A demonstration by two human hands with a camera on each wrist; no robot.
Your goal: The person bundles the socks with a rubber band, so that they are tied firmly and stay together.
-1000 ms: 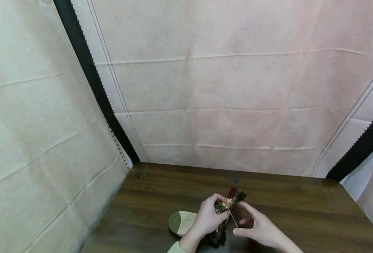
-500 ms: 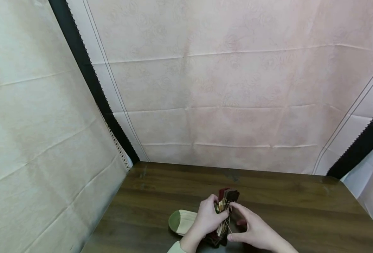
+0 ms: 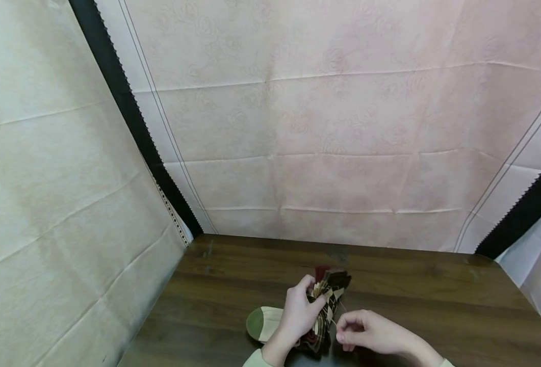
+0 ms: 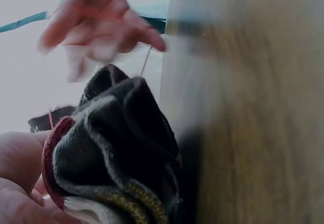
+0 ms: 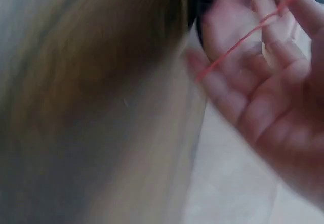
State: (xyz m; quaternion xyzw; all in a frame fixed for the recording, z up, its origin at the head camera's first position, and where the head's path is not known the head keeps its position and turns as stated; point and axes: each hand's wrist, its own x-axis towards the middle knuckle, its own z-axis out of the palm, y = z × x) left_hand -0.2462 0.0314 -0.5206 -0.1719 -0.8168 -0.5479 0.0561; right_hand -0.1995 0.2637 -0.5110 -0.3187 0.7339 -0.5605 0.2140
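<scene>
In the head view my left hand grips a bundle of folded dark socks with maroon, cream and yellow-patterned parts, thumb on the near side. The left wrist view shows the dark folded ends of the socks up close. Just right of the bundle, my right hand has curled fingers and holds a thin rubber band that runs to the socks. Close up in the right wrist view, the reddish rubber band stretches across the fingers. Part of the bundle is hidden behind the left hand.
A sock with a green toe and cream body lies on the brown wooden table, left of the left hand and partly behind it. Pale cloth walls with dark strips enclose the table at the back and sides.
My right hand has gone from spread fingers close against the bundle to curled fingers a little right of it, drawing the rubber band. The bundle has turned slightly in my left hand.
</scene>
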